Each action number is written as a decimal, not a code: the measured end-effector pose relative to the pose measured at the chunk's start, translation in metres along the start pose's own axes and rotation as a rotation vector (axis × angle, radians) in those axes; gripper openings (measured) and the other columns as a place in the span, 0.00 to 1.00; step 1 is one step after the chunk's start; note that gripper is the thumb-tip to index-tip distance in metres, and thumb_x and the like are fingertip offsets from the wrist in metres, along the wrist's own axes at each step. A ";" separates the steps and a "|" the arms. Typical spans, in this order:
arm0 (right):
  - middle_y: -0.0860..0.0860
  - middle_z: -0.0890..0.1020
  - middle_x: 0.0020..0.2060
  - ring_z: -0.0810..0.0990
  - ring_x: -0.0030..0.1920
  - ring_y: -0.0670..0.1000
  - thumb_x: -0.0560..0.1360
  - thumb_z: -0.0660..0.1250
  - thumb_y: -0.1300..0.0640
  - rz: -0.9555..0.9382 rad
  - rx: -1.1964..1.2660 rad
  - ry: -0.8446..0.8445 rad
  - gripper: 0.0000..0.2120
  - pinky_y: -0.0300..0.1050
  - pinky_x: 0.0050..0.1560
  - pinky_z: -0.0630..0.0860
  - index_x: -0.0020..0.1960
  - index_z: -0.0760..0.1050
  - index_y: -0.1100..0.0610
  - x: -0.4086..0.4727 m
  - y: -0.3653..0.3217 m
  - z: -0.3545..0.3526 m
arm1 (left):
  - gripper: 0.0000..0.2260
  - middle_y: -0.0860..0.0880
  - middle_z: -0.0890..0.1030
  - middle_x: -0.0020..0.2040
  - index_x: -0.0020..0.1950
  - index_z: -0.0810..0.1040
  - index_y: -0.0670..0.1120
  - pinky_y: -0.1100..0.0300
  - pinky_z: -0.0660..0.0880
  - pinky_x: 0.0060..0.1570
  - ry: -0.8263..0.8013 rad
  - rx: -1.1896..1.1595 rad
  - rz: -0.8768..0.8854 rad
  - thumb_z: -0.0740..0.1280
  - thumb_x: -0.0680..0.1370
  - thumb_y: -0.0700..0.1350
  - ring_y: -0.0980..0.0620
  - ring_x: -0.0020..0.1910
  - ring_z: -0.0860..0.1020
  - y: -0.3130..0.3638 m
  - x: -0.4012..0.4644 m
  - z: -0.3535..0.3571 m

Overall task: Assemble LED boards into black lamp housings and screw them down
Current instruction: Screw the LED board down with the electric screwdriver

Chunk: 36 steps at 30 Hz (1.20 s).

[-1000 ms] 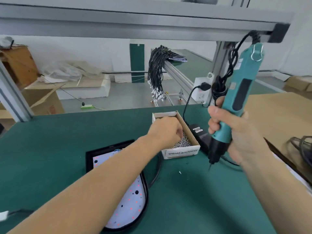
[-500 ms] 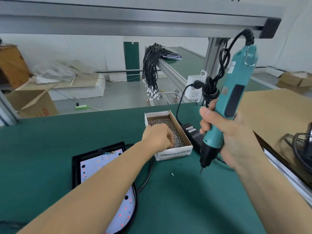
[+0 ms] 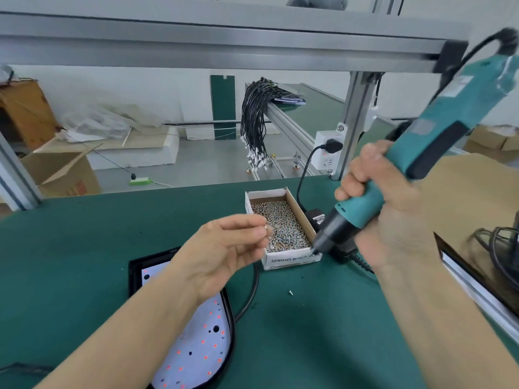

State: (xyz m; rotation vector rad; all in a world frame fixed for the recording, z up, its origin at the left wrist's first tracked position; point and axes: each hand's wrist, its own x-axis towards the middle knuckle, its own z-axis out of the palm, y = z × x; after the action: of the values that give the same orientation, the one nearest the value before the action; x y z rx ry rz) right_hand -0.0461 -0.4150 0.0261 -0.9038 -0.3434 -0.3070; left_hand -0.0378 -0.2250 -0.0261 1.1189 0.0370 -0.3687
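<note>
A screw (image 3: pixel 266 227) is pinched in the left hand (image 3: pixel 224 256) beside the screw box (image 3: pixel 292 259), the electric screwdriver (image 3: pixel 393 178) is gripped by the right hand (image 3: pixel 393 209) at three o'clock, and seating it in the LED board (image 3: pixel 196 349), laid in the black housing (image 3: pixel 134 273) at seven o'clock, is judged next.

Single head-worn wide-angle view, close above green bench (image 3: pixel 84 248), facing forward and down past both forearms; aluminium frame (image 3: pixel 224 43) overhead, floor beyond bench's far edge.

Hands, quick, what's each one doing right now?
Left hand: pinching a small screw at its fingertips, above the screw box.
Right hand: gripping the teal electric screwdriver.
</note>
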 end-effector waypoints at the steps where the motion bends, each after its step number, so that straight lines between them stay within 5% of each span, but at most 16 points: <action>1: 0.46 0.70 0.28 0.69 0.25 0.44 0.72 0.65 0.61 -0.016 0.045 -0.006 0.08 0.36 0.30 0.71 0.39 0.67 0.52 0.001 0.001 0.007 | 0.06 0.45 0.84 0.38 0.34 0.85 0.45 0.63 0.78 0.31 0.008 -0.034 -0.007 0.72 0.61 0.36 0.53 0.31 0.81 -0.001 -0.010 -0.003; 7: 0.45 0.68 0.26 0.66 0.24 0.42 0.73 0.63 0.61 -0.052 0.234 -0.014 0.11 0.36 0.28 0.68 0.36 0.63 0.53 0.000 0.013 0.045 | 0.07 0.47 0.84 0.37 0.31 0.83 0.48 0.62 0.79 0.31 0.064 -0.155 0.001 0.73 0.57 0.37 0.53 0.32 0.83 -0.008 -0.045 -0.012; 36: 0.46 0.68 0.26 0.66 0.24 0.44 0.72 0.63 0.65 -0.041 0.172 -0.026 0.12 0.37 0.28 0.68 0.35 0.65 0.53 -0.012 0.024 0.061 | 0.06 0.45 0.83 0.35 0.32 0.84 0.45 0.63 0.79 0.32 0.078 -0.199 0.059 0.71 0.60 0.35 0.52 0.31 0.82 -0.013 -0.060 -0.011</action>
State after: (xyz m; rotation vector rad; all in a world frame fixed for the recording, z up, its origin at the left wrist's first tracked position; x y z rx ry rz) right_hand -0.0569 -0.3503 0.0394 -0.7328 -0.4065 -0.2986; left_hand -0.0966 -0.2038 -0.0294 0.9353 0.1073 -0.2627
